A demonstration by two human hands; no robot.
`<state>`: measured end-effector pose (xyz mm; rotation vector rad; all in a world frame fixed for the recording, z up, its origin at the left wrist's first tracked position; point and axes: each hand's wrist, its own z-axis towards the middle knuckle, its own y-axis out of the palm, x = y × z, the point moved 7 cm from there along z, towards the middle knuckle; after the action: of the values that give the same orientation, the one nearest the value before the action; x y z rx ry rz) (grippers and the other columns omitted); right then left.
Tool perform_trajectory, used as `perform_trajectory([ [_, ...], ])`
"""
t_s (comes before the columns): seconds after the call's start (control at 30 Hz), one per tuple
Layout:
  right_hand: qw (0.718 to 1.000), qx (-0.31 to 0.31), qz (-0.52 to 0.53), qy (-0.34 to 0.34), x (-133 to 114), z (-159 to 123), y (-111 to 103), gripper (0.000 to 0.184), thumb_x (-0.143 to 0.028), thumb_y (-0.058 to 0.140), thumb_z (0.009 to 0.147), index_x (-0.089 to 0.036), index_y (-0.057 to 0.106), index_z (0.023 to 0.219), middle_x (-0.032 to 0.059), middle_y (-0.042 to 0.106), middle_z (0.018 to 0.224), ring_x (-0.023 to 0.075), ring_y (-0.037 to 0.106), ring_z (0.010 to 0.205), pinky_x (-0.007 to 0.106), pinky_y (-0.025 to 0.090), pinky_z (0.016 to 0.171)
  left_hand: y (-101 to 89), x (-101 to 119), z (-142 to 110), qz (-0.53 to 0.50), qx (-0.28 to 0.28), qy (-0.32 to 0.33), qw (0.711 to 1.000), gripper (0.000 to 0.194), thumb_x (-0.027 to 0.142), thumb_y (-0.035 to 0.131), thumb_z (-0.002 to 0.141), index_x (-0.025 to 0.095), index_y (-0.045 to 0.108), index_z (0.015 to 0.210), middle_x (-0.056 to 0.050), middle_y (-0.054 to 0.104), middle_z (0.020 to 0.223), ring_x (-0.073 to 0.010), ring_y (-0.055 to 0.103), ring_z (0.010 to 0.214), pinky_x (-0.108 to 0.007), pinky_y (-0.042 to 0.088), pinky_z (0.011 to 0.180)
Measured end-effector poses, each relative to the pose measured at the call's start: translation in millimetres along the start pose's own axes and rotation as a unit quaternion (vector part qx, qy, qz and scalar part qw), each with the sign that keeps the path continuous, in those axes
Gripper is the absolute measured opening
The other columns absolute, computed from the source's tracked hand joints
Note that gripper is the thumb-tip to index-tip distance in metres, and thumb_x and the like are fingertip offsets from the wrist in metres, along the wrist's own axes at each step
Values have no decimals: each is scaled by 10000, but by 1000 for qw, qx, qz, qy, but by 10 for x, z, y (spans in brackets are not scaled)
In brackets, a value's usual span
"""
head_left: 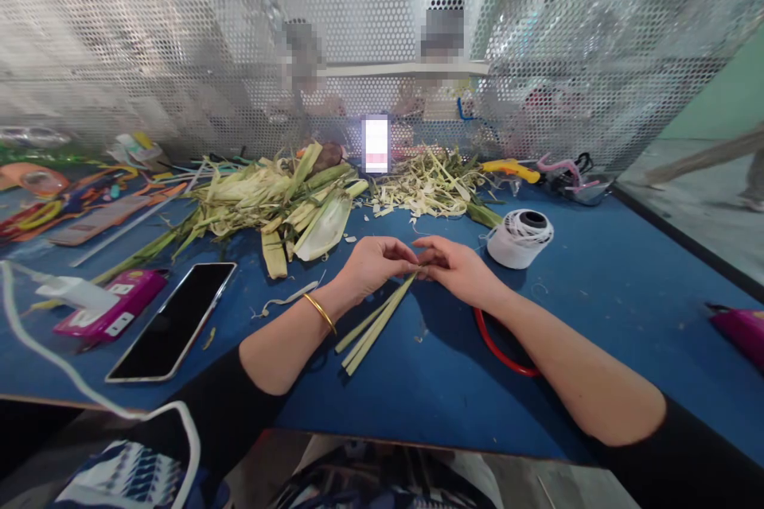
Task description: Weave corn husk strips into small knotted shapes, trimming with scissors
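Between my two hands, over the blue table [454,382], is the gathered end of a few pale green leaf strips [382,324]. Their loose ends fan down toward me. My left hand [382,262] pinches the strips from the left, a gold bangle on its wrist. My right hand [457,266] meets it from the right, fingers closed on the same end. The exact fingertip contact is partly hidden. Just right of my right hand stands a spool of white thread [518,240]. A red ring-shaped band [504,354] shows below my right wrist.
A heap of leaf strips and husks [256,195] lies at back left, shredded scraps [426,183] at back centre. A phone [173,322] and a magenta power strip [113,306] with a white cable are at left. Behind stands a perforated metal screen [370,0]. Yellow-handled cutter [510,169] at back right.
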<state>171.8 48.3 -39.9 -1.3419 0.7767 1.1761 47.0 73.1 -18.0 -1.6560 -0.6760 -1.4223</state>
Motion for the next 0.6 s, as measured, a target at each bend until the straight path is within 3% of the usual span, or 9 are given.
perform_trajectory([
  [0.27,999,14,-26,22,-52,-8,-8,188,-145,542,795,-224,545,965,-7,686,752,153,690,672,292,559,649,-68,27,30,148,50,76,985,82,204,663,668,159,685,733,-18,689,682,-129,624,638,-220,467,591],
  [0.43,999,31,-30,29,-44,-23,22,225,-103,513,797,-221,563,982,1,699,788,156,706,702,281,562,654,-58,147,-61,287,120,114,944,175,131,601,699,194,697,830,8,706,712,-123,621,646,-217,438,617],
  [0.6,997,48,-58,-1,-73,-38,24,224,-117,523,794,-221,602,975,7,718,827,150,705,713,283,562,684,13,164,-102,388,137,139,901,155,187,576,759,226,713,818,-6,722,771,-154,632,720,-238,401,634],
])
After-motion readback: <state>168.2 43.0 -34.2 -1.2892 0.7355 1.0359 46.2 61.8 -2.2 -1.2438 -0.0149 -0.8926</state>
